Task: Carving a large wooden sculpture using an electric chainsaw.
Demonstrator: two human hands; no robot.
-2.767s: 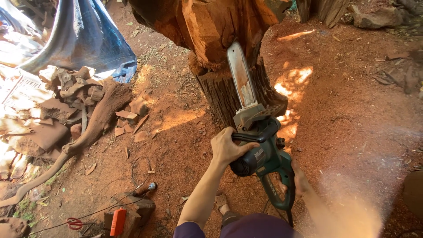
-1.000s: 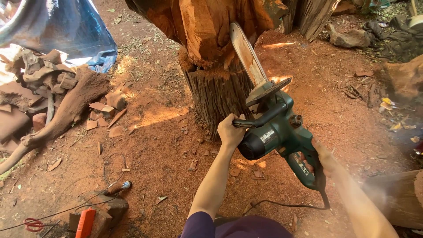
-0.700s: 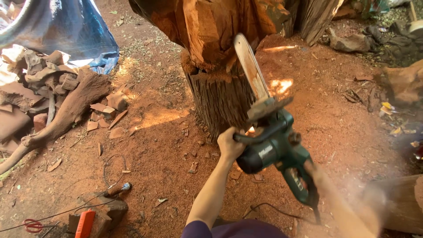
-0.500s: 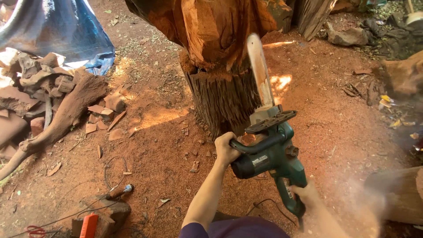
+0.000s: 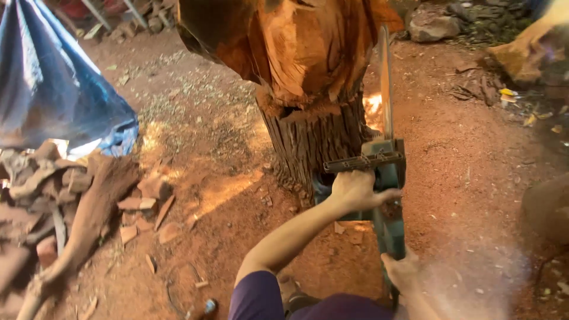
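Observation:
A green chainsaw (image 5: 388,178) stands almost upright in front of me, its long bar (image 5: 386,83) pointing up along the right side of a carved reddish wood block (image 5: 284,47) that rests on a dark bark-covered stump (image 5: 314,139). My left hand (image 5: 355,189) is closed around the saw's front handle. My right hand (image 5: 403,269) grips the rear handle low down, close to my body. Fine dust hangs to the right of my right hand.
A blue tarp (image 5: 53,95) lies at the left. Below it is a pile of wood offcuts and a long root piece (image 5: 83,219). Rocks and debris (image 5: 438,24) sit at the back right. Red dirt ground (image 5: 474,172) with scattered chips surrounds the stump.
The saw has swung from leaning left to nearly vertical and moved to the right side of the wood block. My view has moved closer to the stump. Both hands kept their grip.

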